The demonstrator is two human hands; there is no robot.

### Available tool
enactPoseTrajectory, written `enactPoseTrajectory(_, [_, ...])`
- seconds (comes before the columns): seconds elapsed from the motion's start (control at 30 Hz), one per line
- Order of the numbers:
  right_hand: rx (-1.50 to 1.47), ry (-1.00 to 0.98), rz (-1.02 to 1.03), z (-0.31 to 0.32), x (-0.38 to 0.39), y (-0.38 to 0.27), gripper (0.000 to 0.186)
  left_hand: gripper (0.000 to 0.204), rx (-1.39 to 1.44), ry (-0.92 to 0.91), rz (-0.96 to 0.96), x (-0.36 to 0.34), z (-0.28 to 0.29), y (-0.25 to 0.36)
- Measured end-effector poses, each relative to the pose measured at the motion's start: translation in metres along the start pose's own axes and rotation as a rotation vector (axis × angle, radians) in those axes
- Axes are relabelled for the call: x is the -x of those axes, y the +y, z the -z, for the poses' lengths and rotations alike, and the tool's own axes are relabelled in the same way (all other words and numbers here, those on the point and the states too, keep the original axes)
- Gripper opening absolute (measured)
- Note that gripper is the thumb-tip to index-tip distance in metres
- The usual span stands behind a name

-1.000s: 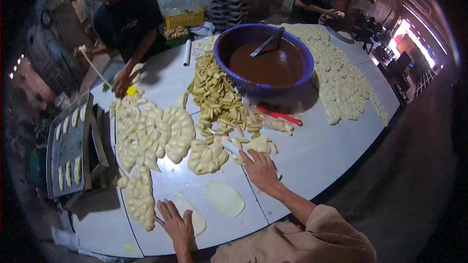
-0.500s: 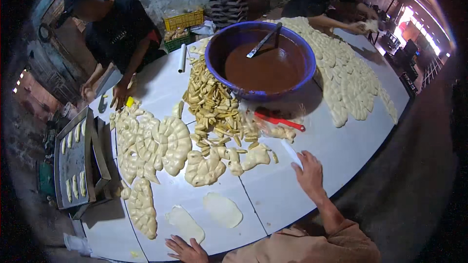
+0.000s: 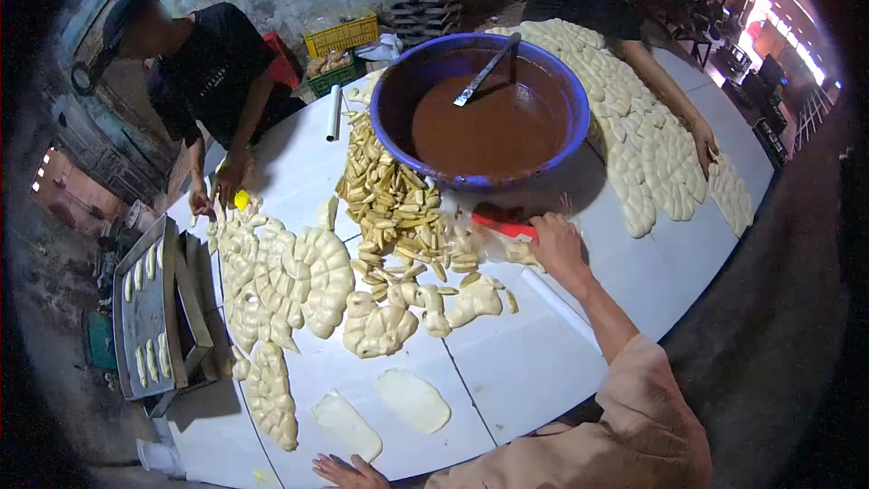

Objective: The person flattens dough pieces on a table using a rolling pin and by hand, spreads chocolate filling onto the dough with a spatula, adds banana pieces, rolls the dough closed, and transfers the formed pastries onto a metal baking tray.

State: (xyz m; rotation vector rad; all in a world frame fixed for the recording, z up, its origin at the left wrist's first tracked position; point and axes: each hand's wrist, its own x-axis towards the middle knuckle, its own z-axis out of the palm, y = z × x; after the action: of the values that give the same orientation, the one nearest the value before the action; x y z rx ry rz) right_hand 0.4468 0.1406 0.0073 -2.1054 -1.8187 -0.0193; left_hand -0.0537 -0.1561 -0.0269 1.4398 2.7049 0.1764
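Note:
My right hand [image 3: 558, 246] reaches over the table with its fingers closed on the handle end of a long, flat red spatula [image 3: 501, 221]. The spatula lies on a crumpled clear plastic bag with brown smears. Under my right forearm a white rolling pin [image 3: 561, 310] rests on the tabletop. My left hand [image 3: 349, 473] is at the near edge, partly cut off, its fingers stretched out flat. Beyond it lie two flattened dough ovals [image 3: 414, 400]. Cut banana pieces [image 3: 387, 199] are heaped left of the spatula, with dough lumps [image 3: 378, 326] in front.
A blue basin [image 3: 387, 147] of brown filling holds a metal spatula [image 3: 486, 72]. Portioned dough [image 3: 290, 276] covers the left, more dough [image 3: 625, 136] the far right. Trays [image 3: 149, 326] with shaped pieces stand at the left edge. Two co-workers [image 3: 213, 81] handle dough across the table.
My right hand has left the white rolling pin, moved forward and closed on the red spatula. The rolling pin now lies flat. The right-hand co-worker's hand has come down to the dough.

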Motion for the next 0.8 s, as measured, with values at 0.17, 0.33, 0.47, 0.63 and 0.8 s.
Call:
enactPoseTrajectory(0.17, [-0.043, -0.106, -0.026, 0.010, -0.010, 0.006, 0.031, 0.081, 0.051, -0.023, 0.146, 0.005, 0.010, 0.016])
enactPoseTrajectory(0.33, [-0.158, -0.259, -0.077, 0.008, -0.017, 0.005, 0.028, 0.081, 0.117, -0.025, 0.179, 0.007, 0.005, 0.007])
enactPoseTrajectory(0.47, [-0.252, -0.027, 0.061, 0.029, 0.011, -0.006, 0.020, 0.081, 0.131, -0.010, 0.207, 0.009, 0.008, 0.014])
enactPoseTrajectory(0.63, [-0.393, 0.095, 0.127, 0.094, 0.008, -0.024, 0.021, 0.080, 0.065, -0.013, 0.209, 0.009, 0.003, 0.010])
enactPoseTrajectory(0.8, [-0.242, 0.171, 0.238, 0.130, -0.079, -0.032, 0.023, 0.078, 0.069, 0.076, 0.190, 0.012, -0.003, 0.006])
